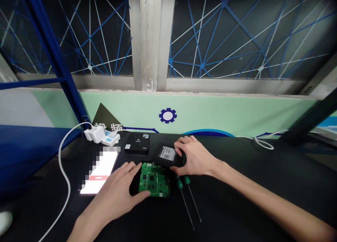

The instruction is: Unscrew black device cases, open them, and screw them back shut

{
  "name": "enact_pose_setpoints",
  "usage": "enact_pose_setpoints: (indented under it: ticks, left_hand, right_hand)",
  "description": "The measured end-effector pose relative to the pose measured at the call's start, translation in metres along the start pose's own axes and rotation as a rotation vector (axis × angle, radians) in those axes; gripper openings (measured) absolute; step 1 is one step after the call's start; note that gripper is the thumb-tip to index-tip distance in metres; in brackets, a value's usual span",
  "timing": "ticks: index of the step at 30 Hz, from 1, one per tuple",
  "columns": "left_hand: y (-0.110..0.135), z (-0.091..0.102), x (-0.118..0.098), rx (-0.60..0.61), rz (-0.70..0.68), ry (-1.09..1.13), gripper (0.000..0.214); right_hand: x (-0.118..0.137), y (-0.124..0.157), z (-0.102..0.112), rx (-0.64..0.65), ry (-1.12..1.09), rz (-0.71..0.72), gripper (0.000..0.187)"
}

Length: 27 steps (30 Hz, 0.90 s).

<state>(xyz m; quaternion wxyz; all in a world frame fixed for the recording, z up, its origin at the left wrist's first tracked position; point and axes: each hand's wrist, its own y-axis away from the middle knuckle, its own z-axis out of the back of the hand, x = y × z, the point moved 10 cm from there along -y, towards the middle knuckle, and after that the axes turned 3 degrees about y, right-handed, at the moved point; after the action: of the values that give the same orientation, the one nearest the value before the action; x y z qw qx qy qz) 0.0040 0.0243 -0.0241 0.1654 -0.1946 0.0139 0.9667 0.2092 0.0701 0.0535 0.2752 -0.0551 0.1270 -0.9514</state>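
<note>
Head view: the left hand [118,191] rests flat and released against the green circuit board [154,184] mid-desk [250,186]; the right hand [195,158] clasps the black labelled cover [167,153] just behind it. Two green-handled screwdrivers [185,187] lie beside the board.

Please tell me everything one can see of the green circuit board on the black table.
The green circuit board lies flat, component side up, in a black shell on the black table. It is roughly square with rounded corners and carries small black chips and silvery parts; finer detail is too small to tell. The left hand touches its left edge with its fingers. The right hand rests on a black cover just behind it. Two green-handled screwdrivers lie close at its right.
</note>
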Motion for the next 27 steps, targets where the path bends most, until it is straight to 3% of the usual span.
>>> enact_pose_setpoints:
  ticks: [4, 8, 15, 27]
  left_hand:
    - [-0.001, 0.003, 0.0, 0.006, 0.034, 0.01, 0.087]
    - [-0.003, 0.002, 0.001, 0.112, 0.106, 0.012, 0.082]
    - [-0.007, 0.008, 0.003, 0.075, 0.105, 0.003, 0.08]
    - [-0.007, 0.004, 0.004, 0.103, 0.123, 0.019, 0.086]
  right_hand:
    - [-0.015, 0.0, -0.004, 0.026, 0.037, -0.084, 0.049]
    - [-0.022, 0.003, -0.006, 0.065, 0.08, -0.157, 0.049]
    - [-0.022, 0.005, -0.007, 0.092, 0.154, -0.23, 0.048]
    - [-0.028, 0.009, -0.016, 0.183, 0.223, -0.258, 0.062]
